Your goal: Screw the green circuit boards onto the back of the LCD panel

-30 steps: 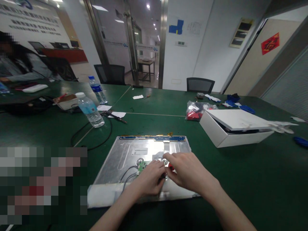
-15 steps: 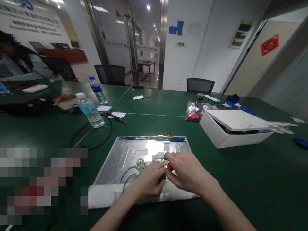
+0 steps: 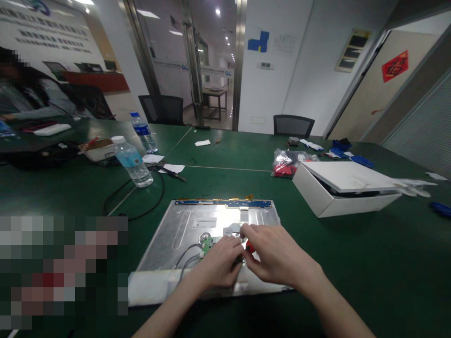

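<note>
A flat metal-backed panel (image 3: 164,244), which looks like a display panel, lies on the green table in front of me. Along its far edge runs a blue circuit strip (image 3: 225,203). My left hand (image 3: 221,260) rests over the panel's middle, fingers curled together beside a small green circuit board (image 3: 207,245) with dark cables (image 3: 186,256). What those fingers grip is hidden. My right hand (image 3: 275,251) is closed around a small red object (image 3: 250,247), mostly covered by its fingers. Both hands' fingertips nearly meet. White wrapping (image 3: 151,287) covers the panel's near edge.
A white box (image 3: 347,188) with a raised lid stands at right, near a plastic bag of red items (image 3: 285,164). Two water bottles (image 3: 132,162) and a black cable (image 3: 164,188) lie to the left. Another person (image 3: 38,94) sits at far left; the lower-left corner is blurred out.
Both hands keep almost the same place over the panel, with only a slight shift of the fingers around the red object. Nothing else on the table has visibly moved.
</note>
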Action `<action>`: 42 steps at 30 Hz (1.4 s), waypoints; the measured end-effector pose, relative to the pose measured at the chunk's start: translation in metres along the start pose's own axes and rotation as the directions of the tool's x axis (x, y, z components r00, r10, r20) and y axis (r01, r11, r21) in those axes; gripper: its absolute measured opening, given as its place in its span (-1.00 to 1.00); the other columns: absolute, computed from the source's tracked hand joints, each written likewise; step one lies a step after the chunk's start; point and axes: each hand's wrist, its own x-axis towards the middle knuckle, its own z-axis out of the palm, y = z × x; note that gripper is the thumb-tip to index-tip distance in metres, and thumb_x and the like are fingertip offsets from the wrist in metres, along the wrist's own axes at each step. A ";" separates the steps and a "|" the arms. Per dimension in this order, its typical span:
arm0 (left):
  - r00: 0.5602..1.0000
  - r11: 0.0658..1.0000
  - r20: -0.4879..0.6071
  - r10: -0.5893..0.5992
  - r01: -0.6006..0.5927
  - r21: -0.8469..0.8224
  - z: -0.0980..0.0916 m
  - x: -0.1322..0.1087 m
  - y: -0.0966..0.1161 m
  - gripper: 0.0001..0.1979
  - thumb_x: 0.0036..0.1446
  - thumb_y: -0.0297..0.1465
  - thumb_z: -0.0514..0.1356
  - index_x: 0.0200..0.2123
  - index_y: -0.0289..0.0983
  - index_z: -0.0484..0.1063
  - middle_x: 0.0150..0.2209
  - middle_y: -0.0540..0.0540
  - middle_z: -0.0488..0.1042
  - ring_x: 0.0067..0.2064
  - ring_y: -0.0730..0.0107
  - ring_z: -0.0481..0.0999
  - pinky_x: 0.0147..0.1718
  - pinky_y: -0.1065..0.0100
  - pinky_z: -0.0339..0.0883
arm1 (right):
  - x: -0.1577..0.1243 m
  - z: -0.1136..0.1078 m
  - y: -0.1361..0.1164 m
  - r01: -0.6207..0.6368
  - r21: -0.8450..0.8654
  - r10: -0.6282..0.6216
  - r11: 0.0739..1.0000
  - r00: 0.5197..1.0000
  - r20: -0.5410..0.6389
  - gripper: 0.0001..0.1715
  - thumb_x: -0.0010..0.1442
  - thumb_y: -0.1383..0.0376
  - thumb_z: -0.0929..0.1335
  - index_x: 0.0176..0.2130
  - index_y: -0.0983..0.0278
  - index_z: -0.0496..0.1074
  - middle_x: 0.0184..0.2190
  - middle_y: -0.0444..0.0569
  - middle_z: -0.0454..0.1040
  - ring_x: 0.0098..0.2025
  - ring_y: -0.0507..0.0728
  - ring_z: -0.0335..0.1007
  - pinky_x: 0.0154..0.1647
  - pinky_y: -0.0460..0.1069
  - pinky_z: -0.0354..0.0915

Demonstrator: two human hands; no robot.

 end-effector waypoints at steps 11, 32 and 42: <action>1.000 1.000 -0.007 -0.007 0.007 -0.001 0.000 0.000 0.001 -0.81 0.02 -0.50 0.12 -0.23 -0.25 0.36 -0.18 -0.15 0.44 -0.11 0.14 0.39 -0.10 0.18 0.26 | 0.001 0.000 0.000 -0.017 -0.026 0.018 1.000 1.000 0.020 -0.85 0.26 0.24 0.23 -0.17 0.24 0.26 -0.31 -0.04 0.51 -0.34 0.12 0.43 -0.47 -0.05 0.07; 1.000 1.000 -0.016 0.013 -0.013 -0.010 0.003 -0.001 -0.002 -0.78 -0.01 -0.52 0.12 -0.23 -0.23 0.36 -0.21 -0.12 0.43 -0.12 0.15 0.39 -0.12 0.19 0.26 | -0.001 0.000 -0.002 0.007 0.007 -0.007 1.000 1.000 0.013 -0.80 0.26 0.20 0.23 -0.15 0.25 0.25 -0.30 -0.02 0.49 -0.33 0.13 0.40 -0.46 -0.05 0.08; 1.000 1.000 -0.024 0.001 -0.001 -0.020 0.000 0.000 -0.001 -0.84 0.04 -0.49 0.10 -0.25 -0.26 0.35 -0.20 -0.15 0.44 -0.13 0.15 0.39 -0.11 0.17 0.26 | 0.002 -0.001 0.000 -0.007 0.006 0.007 1.000 1.000 0.016 -0.84 0.23 0.28 0.24 -0.15 0.26 0.26 -0.28 -0.02 0.48 -0.32 0.12 0.40 -0.46 -0.05 0.09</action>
